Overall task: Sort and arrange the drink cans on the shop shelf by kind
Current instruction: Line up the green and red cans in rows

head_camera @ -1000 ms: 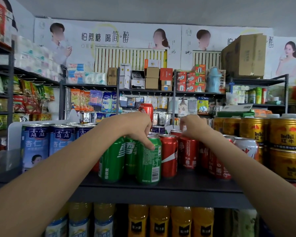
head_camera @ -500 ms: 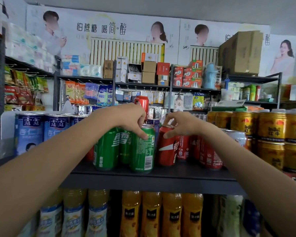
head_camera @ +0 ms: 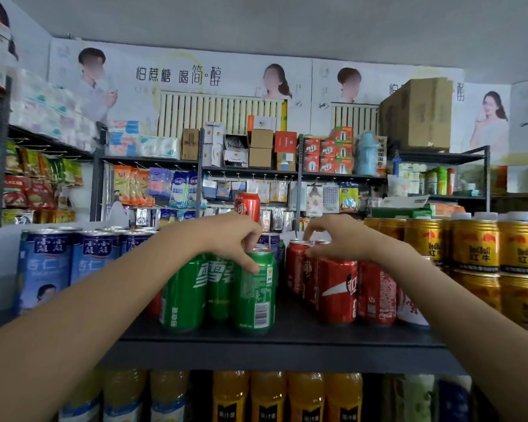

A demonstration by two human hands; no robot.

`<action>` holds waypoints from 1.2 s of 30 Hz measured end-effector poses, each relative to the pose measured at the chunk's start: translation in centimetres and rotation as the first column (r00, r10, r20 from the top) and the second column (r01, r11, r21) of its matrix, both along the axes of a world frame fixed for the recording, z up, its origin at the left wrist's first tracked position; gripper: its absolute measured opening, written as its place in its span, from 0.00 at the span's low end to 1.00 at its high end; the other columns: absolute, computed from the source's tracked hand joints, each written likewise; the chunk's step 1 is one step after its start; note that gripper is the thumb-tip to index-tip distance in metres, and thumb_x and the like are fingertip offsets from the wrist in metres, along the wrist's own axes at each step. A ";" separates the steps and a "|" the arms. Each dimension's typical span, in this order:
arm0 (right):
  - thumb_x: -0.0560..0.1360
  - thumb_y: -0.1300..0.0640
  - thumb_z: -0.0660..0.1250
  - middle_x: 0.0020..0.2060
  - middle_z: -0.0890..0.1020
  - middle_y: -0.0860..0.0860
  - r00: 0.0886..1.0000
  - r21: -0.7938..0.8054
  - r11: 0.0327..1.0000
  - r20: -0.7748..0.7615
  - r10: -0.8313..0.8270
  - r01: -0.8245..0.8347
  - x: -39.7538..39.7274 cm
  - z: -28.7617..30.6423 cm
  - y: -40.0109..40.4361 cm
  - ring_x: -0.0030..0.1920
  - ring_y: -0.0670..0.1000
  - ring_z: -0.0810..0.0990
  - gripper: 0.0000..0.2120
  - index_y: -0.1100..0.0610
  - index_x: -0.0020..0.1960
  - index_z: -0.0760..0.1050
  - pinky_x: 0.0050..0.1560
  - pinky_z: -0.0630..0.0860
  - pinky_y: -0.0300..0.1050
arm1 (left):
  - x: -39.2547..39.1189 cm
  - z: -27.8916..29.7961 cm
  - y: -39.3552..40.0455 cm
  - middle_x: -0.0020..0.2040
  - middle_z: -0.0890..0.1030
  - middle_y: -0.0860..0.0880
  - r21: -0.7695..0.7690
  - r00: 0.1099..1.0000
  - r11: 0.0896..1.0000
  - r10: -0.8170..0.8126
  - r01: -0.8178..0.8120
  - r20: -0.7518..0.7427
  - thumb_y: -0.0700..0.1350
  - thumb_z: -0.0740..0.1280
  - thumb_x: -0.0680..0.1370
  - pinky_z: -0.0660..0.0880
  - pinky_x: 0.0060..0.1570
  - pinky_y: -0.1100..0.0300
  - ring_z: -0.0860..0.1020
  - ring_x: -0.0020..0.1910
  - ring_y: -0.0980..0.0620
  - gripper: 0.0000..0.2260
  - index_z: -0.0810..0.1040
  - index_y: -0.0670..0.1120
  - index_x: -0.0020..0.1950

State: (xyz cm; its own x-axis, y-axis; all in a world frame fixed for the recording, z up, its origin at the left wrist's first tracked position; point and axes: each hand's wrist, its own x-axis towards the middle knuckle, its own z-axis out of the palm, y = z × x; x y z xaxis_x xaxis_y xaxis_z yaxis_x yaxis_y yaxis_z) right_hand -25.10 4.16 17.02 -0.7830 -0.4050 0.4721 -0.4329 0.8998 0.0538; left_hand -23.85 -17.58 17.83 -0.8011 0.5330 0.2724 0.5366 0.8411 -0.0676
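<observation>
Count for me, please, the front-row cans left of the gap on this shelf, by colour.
Blue cans: 3
Green cans: 3
Total: 6

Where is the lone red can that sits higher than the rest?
In the head view, the raised red can stands centre, behind and just above the left hand, at the back of the green cans.

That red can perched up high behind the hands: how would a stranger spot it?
Find the dark shelf carrying green cans and red cans. Look above and behind the left hand: one lone red can shows higher than the rest, against the hanging packets.
</observation>
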 end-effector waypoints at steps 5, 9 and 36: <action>0.76 0.58 0.65 0.61 0.75 0.52 0.987 -0.119 0.981 0.035 0.158 -0.153 -1.8 -0.3 -3.2 0.62 0.51 0.72 0.15 0.55 0.62 0.73 0.59 0.67 0.39 | -0.5 0.2 -0.7 0.49 0.77 0.48 -0.012 0.999 1.000 0.008 -0.008 0.045 0.52 0.72 0.70 0.74 0.56 0.52 0.76 0.53 0.50 0.13 0.69 0.49 0.41; 0.75 0.58 0.67 0.60 0.75 0.53 0.961 -0.236 0.956 0.171 0.216 -0.173 -4.8 -1.0 -4.0 0.60 0.53 0.75 0.17 0.54 0.63 0.73 0.63 0.72 0.50 | -0.7 0.2 -1.8 0.56 0.76 0.53 0.075 0.994 0.996 -0.046 0.038 0.101 0.52 0.71 0.70 0.70 0.61 0.60 0.74 0.57 0.56 0.12 0.74 0.50 0.49; 0.68 0.62 0.73 0.44 0.80 0.56 0.920 -0.784 0.530 -0.131 0.369 -0.324 1.2 5.1 -2.4 0.45 0.55 0.81 0.16 0.57 0.51 0.69 0.45 0.79 0.47 | -0.4 0.5 -0.8 0.65 0.73 0.50 0.516 0.996 0.852 -0.088 0.091 -0.030 0.51 0.69 0.72 0.70 0.57 0.62 0.73 0.62 0.53 0.25 0.68 0.47 0.66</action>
State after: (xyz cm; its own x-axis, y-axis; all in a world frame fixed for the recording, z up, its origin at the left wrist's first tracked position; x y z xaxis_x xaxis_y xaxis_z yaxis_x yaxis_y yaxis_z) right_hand -23.91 1.71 22.14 -0.6931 -0.1429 0.7065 -0.7016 0.3584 -0.6159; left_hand -24.23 -18.41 18.35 -0.7547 0.3839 0.5321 0.6121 0.7038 0.3604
